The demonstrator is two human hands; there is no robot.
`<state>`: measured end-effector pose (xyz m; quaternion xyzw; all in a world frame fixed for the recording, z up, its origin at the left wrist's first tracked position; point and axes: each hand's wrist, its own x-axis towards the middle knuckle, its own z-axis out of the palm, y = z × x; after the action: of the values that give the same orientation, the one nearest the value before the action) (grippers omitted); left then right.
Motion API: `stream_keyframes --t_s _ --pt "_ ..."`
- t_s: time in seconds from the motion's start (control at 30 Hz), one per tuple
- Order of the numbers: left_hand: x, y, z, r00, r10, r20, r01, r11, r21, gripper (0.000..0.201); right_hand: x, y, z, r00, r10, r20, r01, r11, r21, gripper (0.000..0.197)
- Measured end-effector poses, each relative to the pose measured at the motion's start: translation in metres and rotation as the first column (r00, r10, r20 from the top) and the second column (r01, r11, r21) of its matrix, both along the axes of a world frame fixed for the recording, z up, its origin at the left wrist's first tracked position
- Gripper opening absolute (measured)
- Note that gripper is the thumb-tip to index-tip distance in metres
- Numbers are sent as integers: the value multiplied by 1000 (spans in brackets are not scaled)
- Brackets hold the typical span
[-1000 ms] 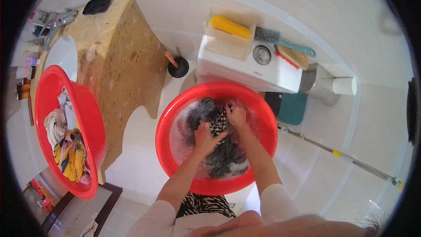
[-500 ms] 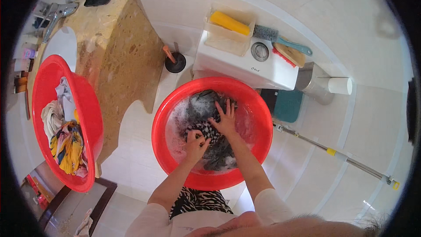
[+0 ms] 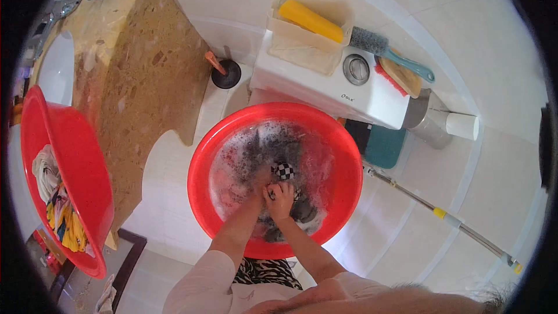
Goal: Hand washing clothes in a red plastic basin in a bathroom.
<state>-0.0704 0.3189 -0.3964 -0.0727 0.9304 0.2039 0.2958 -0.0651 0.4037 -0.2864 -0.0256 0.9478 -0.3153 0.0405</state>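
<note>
A red basin (image 3: 197, 186) of sudsy water is below me, with dark wet clothes (image 3: 305, 209) soaking in it. A black-and-white checked cloth (image 3: 284, 171) shows at the water's surface near the middle. My left hand (image 3: 264, 179) is dipped into the suds beside that cloth, its fingers hidden. Just in front of it, my right hand (image 3: 281, 199) is closed, fingers curled over a bunch of the checked cloth. Foam covers much of the water, so the shape of the sunken clothes is unclear.
Left, a second red basin (image 3: 81, 157) of clothes rests tilted by the stone counter (image 3: 148, 64). Ahead stand a plunger (image 3: 225, 74) and a white toilet tank (image 3: 325, 90) bearing a bin and brushes. Right are a metal bin (image 3: 427, 119) and mop pole (image 3: 436, 212).
My right hand has moved from spread on the clothes back toward me and curled beside the left. The left has sunk into the suds. The view has shifted, and the checked cloth is bunched smaller.
</note>
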Motion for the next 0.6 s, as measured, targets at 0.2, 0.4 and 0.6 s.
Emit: stream_keyframes --t_s 0.2,0.4,0.6 --pt "-15 24 -1 997 53 -56 -55 997 -45 52 -62 19 -44 857 -11 515 -97 978 183 32" --pt "-27 -2 41 967 104 -232 -117 992 -46 44 -122 16 -34 885 269 380 -380 890 252 44" --pt "0 -34 130 878 416 -237 -310 871 381 24 -133 96 -19 931 183 317 -261 939 225 31"
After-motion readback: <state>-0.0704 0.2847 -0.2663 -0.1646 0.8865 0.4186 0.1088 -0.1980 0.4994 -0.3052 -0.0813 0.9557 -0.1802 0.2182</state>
